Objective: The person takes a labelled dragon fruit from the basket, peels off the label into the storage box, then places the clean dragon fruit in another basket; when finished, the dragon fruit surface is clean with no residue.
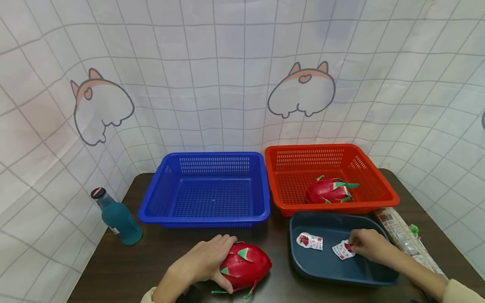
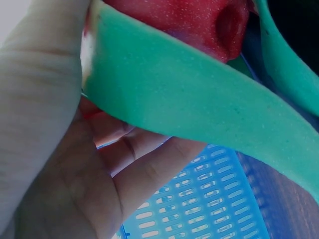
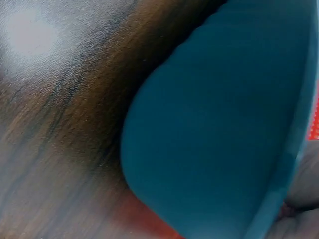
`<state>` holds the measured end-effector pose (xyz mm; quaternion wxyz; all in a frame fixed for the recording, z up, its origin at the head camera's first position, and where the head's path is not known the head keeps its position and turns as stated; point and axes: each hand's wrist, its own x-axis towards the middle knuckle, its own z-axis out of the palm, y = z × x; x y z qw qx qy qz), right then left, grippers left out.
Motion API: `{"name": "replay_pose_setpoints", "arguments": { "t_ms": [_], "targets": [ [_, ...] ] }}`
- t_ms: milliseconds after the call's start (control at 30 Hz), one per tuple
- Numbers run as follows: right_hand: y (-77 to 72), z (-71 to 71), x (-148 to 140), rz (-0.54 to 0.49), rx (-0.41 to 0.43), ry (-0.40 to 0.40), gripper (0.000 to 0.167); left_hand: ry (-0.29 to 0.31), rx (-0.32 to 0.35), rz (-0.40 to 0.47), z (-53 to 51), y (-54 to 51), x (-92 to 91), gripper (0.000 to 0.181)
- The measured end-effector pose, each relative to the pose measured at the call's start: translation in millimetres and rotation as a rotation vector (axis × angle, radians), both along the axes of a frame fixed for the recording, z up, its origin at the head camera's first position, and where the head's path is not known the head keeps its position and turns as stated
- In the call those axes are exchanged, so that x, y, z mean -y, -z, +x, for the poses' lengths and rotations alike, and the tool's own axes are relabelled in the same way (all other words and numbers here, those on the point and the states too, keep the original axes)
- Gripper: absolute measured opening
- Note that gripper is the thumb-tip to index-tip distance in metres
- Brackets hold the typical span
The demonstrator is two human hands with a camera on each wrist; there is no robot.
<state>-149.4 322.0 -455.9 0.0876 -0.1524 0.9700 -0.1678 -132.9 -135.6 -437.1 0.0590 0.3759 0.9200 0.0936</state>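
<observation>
My left hand [image 1: 212, 259] grips a red dragon fruit [image 1: 251, 265] with green scales on the table, thumb on the near side and fingers over the top. In the left wrist view, a broad green scale [image 2: 169, 94] of the fruit crosses in front of the fingers [image 2: 154, 169]. Inside the dark blue-green tray [image 1: 326, 267], my right hand [image 1: 371, 246] pinches the right end of a small white label [image 1: 342, 251] printed with red fruit. A second such label [image 1: 310, 241] lies left of it. The right wrist view is mostly the tray's outer wall [image 3: 209, 124], with the hand barely showing.
Behind stand a blue basket [image 1: 212, 221] and a red basket [image 1: 333, 208], the latter holding another dragon fruit [image 1: 329, 191]. A teal bottle [image 1: 121, 221] with a dark cap stands at left. A wrapped long bundle [image 1: 407, 237] lies along the tray's right side.
</observation>
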Motion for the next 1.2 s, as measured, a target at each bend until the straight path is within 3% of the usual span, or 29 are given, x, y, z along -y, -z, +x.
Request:
{"name": "replay_pose_setpoints", "arguments": {
  "t_ms": [233,533,800,933,1067,1200],
  "targets": [
    [4.2,-0.4,5.8,0.059,-0.055,0.006,0.017,-0.009,0.024,0.006,-0.1,-1.6,0.1,0.103],
    [3.6,1.7,16.6,0.233,-0.164,-0.034,0.026,-0.012,0.022,0.004,-0.3,-0.8,0.0,0.102],
    [2.9,-1.6,13.0,0.301,-0.163,-0.003,0.025,-0.01,0.009,-0.004,-2.0,-2.5,1.3,0.102],
    [-1.2,-4.2,10.0,0.308,-0.118,0.024,0.028,-0.009,0.012,-0.004,-2.2,-2.9,1.1,0.102],
    [-14.4,-2.9,6.3,0.21,-0.108,0.025,0.027,0.001,0.024,0.001,-1.9,-1.7,0.4,0.103],
    [-35.2,-0.9,1.1,0.002,-0.284,0.006,0.019,0.001,0.019,0.002,-1.2,-0.1,0.1,0.103]
  ]
}}
